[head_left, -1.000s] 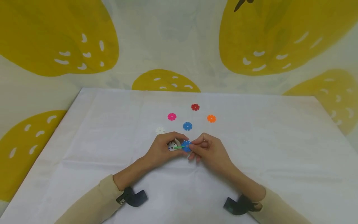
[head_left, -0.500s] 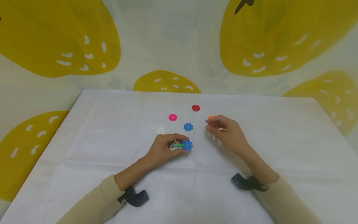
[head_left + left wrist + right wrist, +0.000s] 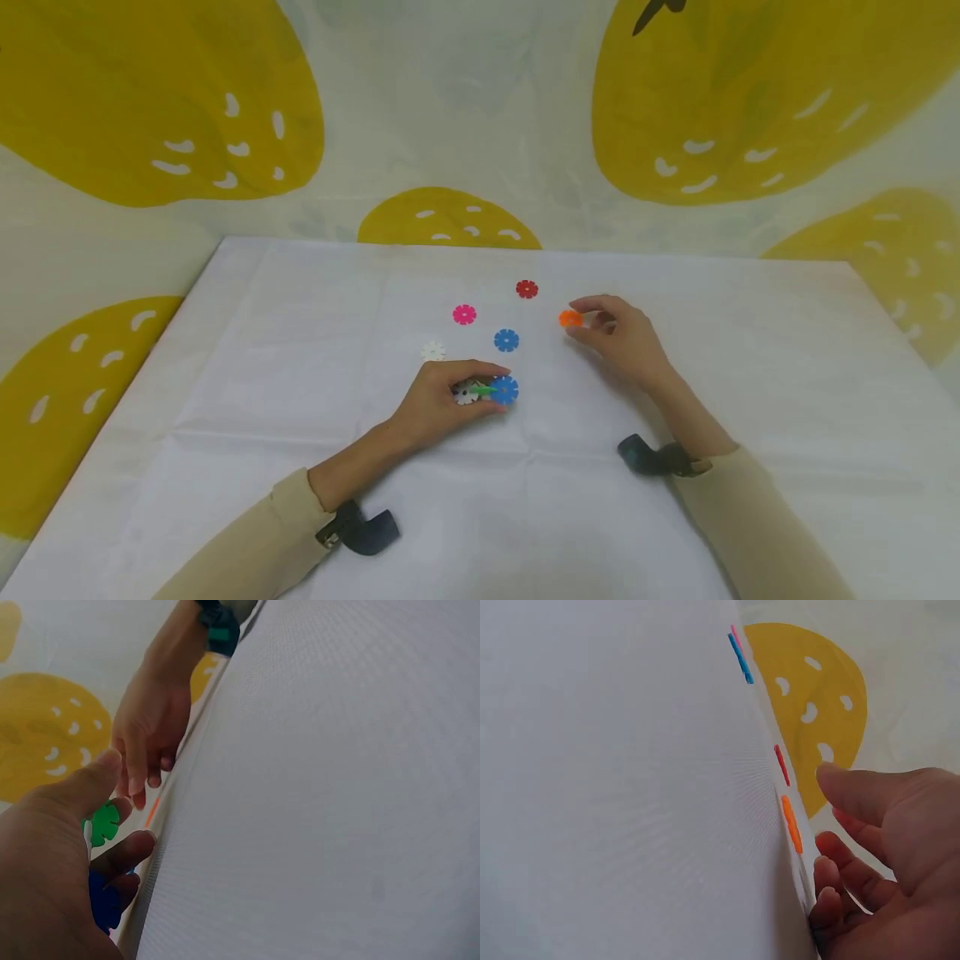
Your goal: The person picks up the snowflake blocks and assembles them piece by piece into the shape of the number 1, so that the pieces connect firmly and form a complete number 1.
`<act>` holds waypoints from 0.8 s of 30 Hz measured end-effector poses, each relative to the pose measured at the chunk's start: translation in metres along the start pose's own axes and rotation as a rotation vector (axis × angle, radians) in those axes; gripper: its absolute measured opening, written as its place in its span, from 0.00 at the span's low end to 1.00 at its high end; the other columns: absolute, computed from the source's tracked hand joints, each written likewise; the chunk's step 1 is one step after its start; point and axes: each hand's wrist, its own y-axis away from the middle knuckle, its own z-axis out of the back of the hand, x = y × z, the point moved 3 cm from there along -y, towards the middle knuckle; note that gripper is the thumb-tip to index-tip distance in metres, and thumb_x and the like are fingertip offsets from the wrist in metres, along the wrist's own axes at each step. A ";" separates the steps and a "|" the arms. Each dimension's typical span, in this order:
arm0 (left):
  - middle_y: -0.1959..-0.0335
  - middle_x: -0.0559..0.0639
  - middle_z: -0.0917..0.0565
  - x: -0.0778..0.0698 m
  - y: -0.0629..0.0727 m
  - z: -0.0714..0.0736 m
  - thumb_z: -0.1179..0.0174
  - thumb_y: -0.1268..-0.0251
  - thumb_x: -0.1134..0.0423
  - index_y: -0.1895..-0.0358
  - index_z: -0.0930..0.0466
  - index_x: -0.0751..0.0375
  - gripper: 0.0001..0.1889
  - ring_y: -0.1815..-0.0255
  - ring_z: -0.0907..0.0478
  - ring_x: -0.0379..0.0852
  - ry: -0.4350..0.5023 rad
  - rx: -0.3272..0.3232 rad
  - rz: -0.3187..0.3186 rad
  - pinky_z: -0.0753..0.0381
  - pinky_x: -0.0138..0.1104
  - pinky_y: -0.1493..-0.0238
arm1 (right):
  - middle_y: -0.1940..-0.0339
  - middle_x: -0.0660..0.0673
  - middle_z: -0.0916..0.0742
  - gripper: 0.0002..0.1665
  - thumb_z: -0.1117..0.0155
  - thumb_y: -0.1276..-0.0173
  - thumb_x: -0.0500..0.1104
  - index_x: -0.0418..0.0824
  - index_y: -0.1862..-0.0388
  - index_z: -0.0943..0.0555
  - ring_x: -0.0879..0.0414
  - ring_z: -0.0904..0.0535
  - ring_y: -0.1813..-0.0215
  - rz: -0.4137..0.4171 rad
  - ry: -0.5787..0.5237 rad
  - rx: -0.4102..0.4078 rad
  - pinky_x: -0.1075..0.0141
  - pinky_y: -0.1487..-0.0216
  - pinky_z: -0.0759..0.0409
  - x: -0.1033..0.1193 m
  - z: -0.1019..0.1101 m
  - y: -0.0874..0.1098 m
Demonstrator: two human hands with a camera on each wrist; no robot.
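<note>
My left hand [image 3: 427, 400] holds a joined cluster of notched plastic snowflake discs between thumb and fingers. A blue disc [image 3: 507, 391] stands at its right end, with a green disc [image 3: 482, 390] edge-on and a white disc [image 3: 467, 394] behind it. In the left wrist view a green disc [image 3: 106, 823] and a dark blue disc [image 3: 103, 901] show beside the fingers; the palm hides the rest. My right hand [image 3: 630, 343] reaches over an orange disc [image 3: 569, 319], thumb and fingers apart around its right side. The right wrist view shows that orange disc [image 3: 792, 825] flat on the table, away from the fingertips.
On the white-covered table [image 3: 300, 333] lie a red disc [image 3: 527, 289], a pink disc [image 3: 464, 314], a loose blue disc [image 3: 506, 340] and a loose white disc [image 3: 432, 351]. The white one sits just beyond my left hand. A patterned cloth wall [image 3: 465, 108] rises behind the table.
My right hand has let go of the blue disc in the cluster and moved right and away from me to the orange disc. My left hand keeps its hold, almost still.
</note>
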 end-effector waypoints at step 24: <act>0.58 0.58 0.15 -0.039 -0.004 0.008 0.29 0.51 0.74 0.52 0.18 0.71 0.19 0.55 0.17 0.48 -0.007 0.021 0.029 0.21 0.36 0.52 | 0.52 0.41 0.24 0.20 0.35 0.34 0.44 0.42 0.43 0.21 0.47 0.30 0.53 -0.085 0.135 -0.043 0.56 0.54 0.25 -0.003 -0.014 -0.009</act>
